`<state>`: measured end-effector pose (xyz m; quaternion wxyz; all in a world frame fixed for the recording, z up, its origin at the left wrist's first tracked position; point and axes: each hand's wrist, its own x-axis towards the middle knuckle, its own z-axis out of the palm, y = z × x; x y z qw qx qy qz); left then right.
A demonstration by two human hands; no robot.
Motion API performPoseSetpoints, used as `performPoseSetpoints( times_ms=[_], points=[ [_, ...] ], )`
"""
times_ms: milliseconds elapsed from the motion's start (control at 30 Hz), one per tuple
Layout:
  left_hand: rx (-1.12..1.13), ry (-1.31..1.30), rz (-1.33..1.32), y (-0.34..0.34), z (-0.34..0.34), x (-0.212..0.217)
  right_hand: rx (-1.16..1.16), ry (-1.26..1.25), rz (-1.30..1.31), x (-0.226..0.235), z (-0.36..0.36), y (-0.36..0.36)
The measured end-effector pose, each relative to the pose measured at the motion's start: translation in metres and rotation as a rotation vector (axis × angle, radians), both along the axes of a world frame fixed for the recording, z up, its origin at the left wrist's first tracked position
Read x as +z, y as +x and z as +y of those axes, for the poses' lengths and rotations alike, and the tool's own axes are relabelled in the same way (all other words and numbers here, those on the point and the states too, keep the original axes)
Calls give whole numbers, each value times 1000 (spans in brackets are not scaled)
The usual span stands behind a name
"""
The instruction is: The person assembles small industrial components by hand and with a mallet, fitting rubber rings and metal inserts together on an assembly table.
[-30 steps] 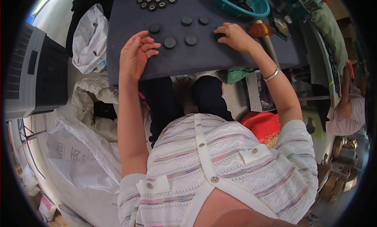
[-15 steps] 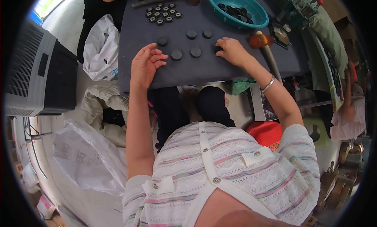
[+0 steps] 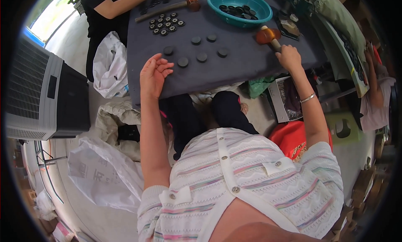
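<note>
My right hand (image 3: 289, 58) is closed around the handle of a mallet (image 3: 268, 35), whose amber-brown head rests at the right of the grey table (image 3: 238, 76). By the table's front left my left hand (image 3: 154, 76) hovers with fingers loosely spread and nothing in them. Just beyond its fingertips, several black round discs (image 3: 182, 62) lie spaced apart in two rough rows. The disc furthest right (image 3: 222, 53) sits alone, away from both hands. Behind these, several dark rings with metal centres (image 3: 163, 32) are grouped together.
A teal basin (image 3: 234, 20) holding black discs stands at the back. Another mallet (image 3: 167, 10) lies back left, near a co-worker's arm (image 3: 125, 4). Dark metal equipment (image 3: 299, 5) is at the back right. White sacks (image 3: 109, 66) and a grey cooler-like unit (image 3: 31, 89) stand left.
My right hand has left the rightmost disc, moved right and closed on the mallet handle. My left hand stays beside the discs. The co-worker's arm shows more at the back left.
</note>
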<state>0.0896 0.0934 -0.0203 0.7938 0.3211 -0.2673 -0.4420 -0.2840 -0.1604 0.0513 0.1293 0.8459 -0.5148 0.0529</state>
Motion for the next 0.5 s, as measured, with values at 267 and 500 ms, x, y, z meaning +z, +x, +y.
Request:
performPoseSetpoints(
  times_ms=[267, 500],
  points=[
    [-4, 0, 7, 2, 1, -2, -100, 945, -1036, -9, -5, -20],
    [-11, 17, 8, 1, 0, -1, 308, 852, -843, 21, 74, 22]
  ],
)
